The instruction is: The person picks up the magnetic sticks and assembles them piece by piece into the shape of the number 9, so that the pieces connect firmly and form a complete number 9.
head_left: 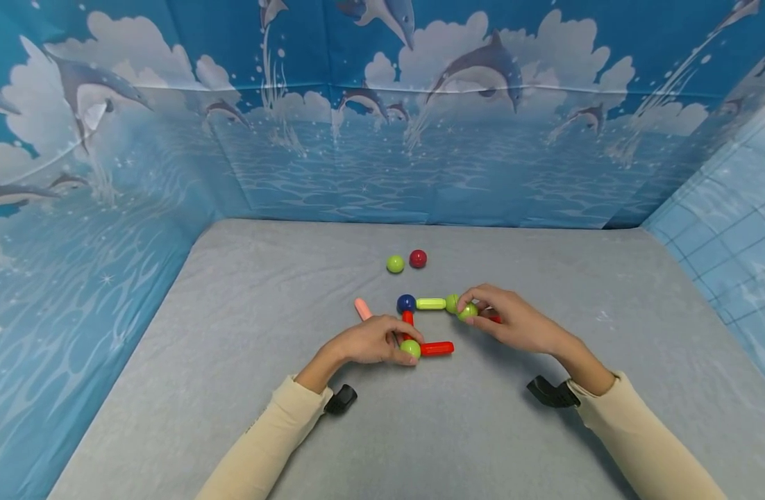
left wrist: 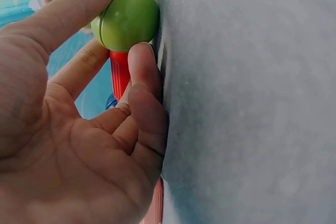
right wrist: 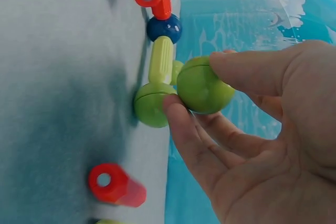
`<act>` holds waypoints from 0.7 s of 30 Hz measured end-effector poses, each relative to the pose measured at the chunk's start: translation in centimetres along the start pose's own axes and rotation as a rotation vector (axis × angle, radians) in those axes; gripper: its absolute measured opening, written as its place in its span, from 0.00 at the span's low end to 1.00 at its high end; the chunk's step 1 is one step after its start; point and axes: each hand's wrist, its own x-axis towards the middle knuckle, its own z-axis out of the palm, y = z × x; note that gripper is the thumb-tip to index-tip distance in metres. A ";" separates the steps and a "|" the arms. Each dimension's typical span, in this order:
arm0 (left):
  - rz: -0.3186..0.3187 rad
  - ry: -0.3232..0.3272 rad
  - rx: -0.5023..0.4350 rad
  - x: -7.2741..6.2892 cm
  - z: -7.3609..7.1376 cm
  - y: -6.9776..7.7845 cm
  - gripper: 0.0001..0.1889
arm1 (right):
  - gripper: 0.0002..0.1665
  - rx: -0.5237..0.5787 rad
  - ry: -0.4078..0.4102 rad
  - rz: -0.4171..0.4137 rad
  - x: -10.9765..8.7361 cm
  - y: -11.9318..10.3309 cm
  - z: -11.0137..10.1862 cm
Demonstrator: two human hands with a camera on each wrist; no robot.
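My left hand [head_left: 375, 340] pinches a green ball [left wrist: 126, 19] between thumb and fingers. A red rod [head_left: 437, 348] extends right from this ball, and another red rod [left wrist: 120, 73] runs from it toward a blue ball [head_left: 406, 303]. From the blue ball a lime rod [head_left: 431, 303] leads right to a second green ball [right wrist: 152, 107]. My right hand [head_left: 514, 321] holds another green ball [right wrist: 205, 88] in its fingertips, right beside that second one; whether the two balls touch, I cannot tell.
Beyond the joined pieces lie a loose green ball [head_left: 395, 264] and a dark red ball [head_left: 418, 259]. A pink rod [head_left: 362, 309] sits by the left hand. Near the right hand lies a red rod [right wrist: 113, 184], mostly hidden in the head view. Grey cloth [head_left: 420, 430] covers the table.
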 end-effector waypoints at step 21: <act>0.019 0.021 0.065 0.0 0.5 0.1 0.16 | 0.21 0.106 -0.238 0.067 -1.2 0.5 0.8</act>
